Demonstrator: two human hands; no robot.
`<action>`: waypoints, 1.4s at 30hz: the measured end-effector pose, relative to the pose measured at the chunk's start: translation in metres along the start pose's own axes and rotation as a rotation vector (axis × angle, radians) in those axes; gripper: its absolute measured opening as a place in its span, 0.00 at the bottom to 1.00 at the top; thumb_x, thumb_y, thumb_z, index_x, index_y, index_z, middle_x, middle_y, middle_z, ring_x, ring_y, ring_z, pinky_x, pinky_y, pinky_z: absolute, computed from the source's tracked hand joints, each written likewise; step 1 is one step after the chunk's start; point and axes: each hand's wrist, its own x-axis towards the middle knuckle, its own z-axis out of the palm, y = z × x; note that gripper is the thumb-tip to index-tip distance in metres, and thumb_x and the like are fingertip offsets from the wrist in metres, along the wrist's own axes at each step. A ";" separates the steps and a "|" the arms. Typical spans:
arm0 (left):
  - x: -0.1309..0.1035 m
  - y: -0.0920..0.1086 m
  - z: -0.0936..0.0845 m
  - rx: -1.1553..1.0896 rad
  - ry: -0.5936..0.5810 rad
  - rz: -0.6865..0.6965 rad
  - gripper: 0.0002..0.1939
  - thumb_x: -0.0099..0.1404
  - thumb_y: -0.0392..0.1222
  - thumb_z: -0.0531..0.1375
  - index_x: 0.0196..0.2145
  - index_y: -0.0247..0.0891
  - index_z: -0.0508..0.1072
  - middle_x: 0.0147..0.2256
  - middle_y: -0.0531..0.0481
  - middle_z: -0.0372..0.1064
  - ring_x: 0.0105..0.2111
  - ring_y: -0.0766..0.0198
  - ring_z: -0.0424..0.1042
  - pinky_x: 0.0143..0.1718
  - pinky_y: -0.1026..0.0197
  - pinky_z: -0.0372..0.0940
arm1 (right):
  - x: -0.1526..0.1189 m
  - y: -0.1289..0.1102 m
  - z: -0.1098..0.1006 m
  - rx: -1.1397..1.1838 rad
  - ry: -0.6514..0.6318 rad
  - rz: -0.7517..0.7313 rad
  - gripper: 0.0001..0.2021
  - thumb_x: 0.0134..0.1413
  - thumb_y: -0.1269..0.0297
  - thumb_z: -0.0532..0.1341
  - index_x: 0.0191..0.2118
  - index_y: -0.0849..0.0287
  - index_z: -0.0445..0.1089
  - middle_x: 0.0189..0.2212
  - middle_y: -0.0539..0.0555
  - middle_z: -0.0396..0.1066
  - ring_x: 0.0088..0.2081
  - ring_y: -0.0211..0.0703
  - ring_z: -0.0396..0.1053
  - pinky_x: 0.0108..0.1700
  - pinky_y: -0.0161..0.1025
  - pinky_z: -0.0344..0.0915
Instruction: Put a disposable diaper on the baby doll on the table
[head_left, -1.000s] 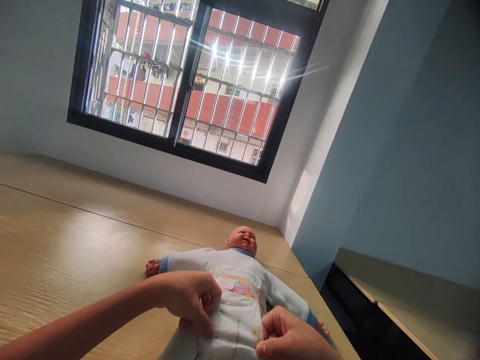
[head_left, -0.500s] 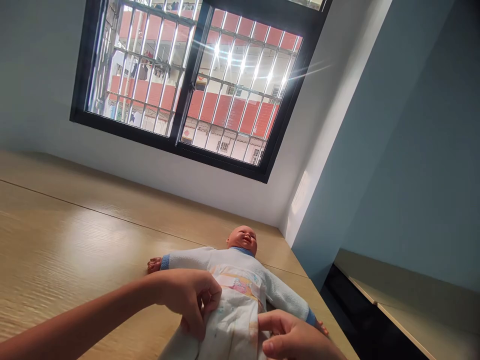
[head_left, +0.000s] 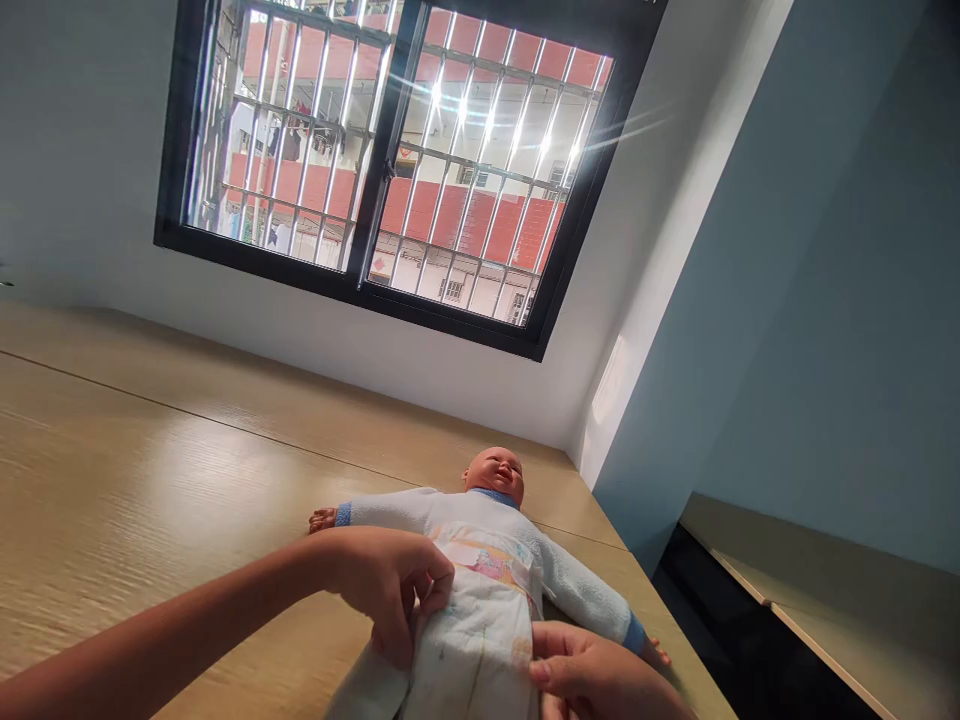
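Note:
A baby doll (head_left: 496, 474) in a white top with blue cuffs and collar lies on its back on the wooden table (head_left: 187, 470), arms spread. Around its waist and lower body is a white diaper (head_left: 480, 625) with a coloured printed band at the front. My left hand (head_left: 397, 590) has its fingers curled on the diaper's left edge, near the waist. On the opposite edge, my right hand (head_left: 581, 670) pinches the diaper between thumb and fingers. The doll's lower legs are mostly out of frame.
Behind the table is a wall with a dark-framed, barred window (head_left: 375, 170). A seam runs across the tabletop. To the right, past the table's edge, stands another wooden surface (head_left: 832, 590) with a dark side, against a blue-grey wall (head_left: 825, 300).
My right thumb has closed in on the diaper's edge, and the diaper front looks flatter. The whole view has shifted slightly. My left hand keeps its place on the diaper.

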 end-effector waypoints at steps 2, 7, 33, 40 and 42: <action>-0.001 0.001 -0.001 0.030 0.008 -0.008 0.35 0.29 0.41 0.78 0.31 0.41 0.62 0.21 0.62 0.69 0.19 0.65 0.70 0.20 0.64 0.67 | -0.004 -0.004 0.002 -0.031 -0.013 0.001 0.29 0.37 0.56 0.77 0.43 0.66 0.71 0.20 0.46 0.71 0.18 0.27 0.65 0.19 0.22 0.54; -0.012 0.013 -0.002 0.163 0.059 -0.036 0.35 0.31 0.40 0.77 0.34 0.42 0.61 0.23 0.62 0.68 0.21 0.66 0.69 0.20 0.68 0.63 | -0.016 -0.014 0.012 -0.171 -0.046 -0.038 0.23 0.41 0.59 0.75 0.44 0.64 0.73 0.21 0.46 0.72 0.19 0.27 0.64 0.21 0.24 0.53; -0.034 0.039 0.003 0.545 0.151 -0.096 0.24 0.40 0.38 0.71 0.36 0.45 0.67 0.28 0.62 0.72 0.22 0.68 0.65 0.19 0.69 0.56 | -0.018 -0.017 -0.006 -0.389 -0.041 0.004 0.17 0.38 0.62 0.76 0.33 0.65 0.76 0.20 0.45 0.71 0.20 0.29 0.67 0.22 0.23 0.59; -0.037 0.030 -0.007 0.368 0.130 -0.002 0.25 0.43 0.40 0.71 0.40 0.44 0.70 0.35 0.57 0.77 0.28 0.64 0.72 0.22 0.69 0.60 | -0.018 -0.018 -0.013 -0.412 0.025 -0.063 0.18 0.40 0.59 0.75 0.32 0.67 0.73 0.19 0.50 0.72 0.20 0.33 0.69 0.20 0.24 0.61; -0.040 0.030 -0.012 0.367 0.176 0.054 0.21 0.47 0.39 0.70 0.40 0.44 0.70 0.38 0.55 0.79 0.28 0.65 0.72 0.23 0.68 0.61 | -0.019 -0.019 -0.015 -0.416 0.081 -0.090 0.16 0.41 0.60 0.74 0.31 0.66 0.73 0.19 0.50 0.72 0.19 0.34 0.70 0.19 0.25 0.61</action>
